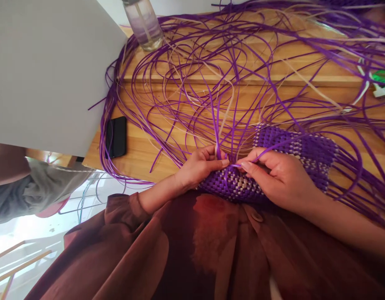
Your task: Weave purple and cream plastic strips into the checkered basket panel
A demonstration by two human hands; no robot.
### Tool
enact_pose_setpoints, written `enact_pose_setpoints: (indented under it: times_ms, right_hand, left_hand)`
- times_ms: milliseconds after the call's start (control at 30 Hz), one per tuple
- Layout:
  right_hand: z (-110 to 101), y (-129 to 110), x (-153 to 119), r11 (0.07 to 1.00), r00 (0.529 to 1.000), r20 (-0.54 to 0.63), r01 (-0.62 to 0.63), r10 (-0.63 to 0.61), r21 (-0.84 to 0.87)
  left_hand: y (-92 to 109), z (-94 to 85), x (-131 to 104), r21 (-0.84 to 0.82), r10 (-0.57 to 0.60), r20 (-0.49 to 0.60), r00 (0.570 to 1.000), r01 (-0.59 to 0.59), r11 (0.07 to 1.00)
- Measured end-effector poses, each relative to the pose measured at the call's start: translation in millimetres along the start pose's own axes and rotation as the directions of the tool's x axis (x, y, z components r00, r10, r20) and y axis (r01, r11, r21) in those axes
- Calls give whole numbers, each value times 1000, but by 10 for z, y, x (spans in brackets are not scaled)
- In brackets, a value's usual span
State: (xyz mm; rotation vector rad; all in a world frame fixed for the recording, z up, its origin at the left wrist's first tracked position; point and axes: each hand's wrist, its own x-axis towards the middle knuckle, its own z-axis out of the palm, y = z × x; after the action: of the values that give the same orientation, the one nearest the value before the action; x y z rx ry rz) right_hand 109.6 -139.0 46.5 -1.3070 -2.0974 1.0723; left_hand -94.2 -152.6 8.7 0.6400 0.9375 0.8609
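Watching through the head camera, I find the woven piece (242,183) lying at the near edge of the worktop (136,160), against the wearer's shirt (214,237). Its near band has its long axis running roughly left to right, along that edge. A patterned panel (317,146) lies beyond the right hand, farther in from the edge; I can't tell how it joins the band, because that hand covers the place between them.

My left hand (197,166) rests at the band's left part, thumb pressed on its upper rim, with a few upright strands (217,133) apparently caught between thumb and fingers. My right hand (279,175) lies over the band's right part, thumb and forefinger pinching a purple strand (235,166) whose short lead points left.

By my judgement, the next move turns on that lead: it lies just beside the left thumb, across a slim gap at the rim. The right hand has the strand itself; the left is nearer to the upright strands, which rise away toward the worktop's far edge.
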Motion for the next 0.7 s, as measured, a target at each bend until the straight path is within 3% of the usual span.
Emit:
enact_pose_setpoints:
  times_ms: [200,333,500,600,700]
  right_hand:
    - [21,48,4,995,997,9,-80,80,-67]
    - [36,124,-24,995,996,17,-86,85,40]
    - [-8,177,-72,983,990,41,-136,132,125]
    - [-33,142,-97,998,996,66,64,-65,26]
    - [-17,89,-127,928,931,204,337,-304,-156]
  left_hand:
    - [-29,-25,14,159,-21,-24,1000,24,987]
    - [-44,-23,41,155,-33,-83,996,45,987]
    - [-51,-53,35,224,-37,-41,999,45,973]
    - [-50,-83,30,368,29,-15,999,-21,930]
    - [-48,-100,39,446,71,-16,997,-57,893]
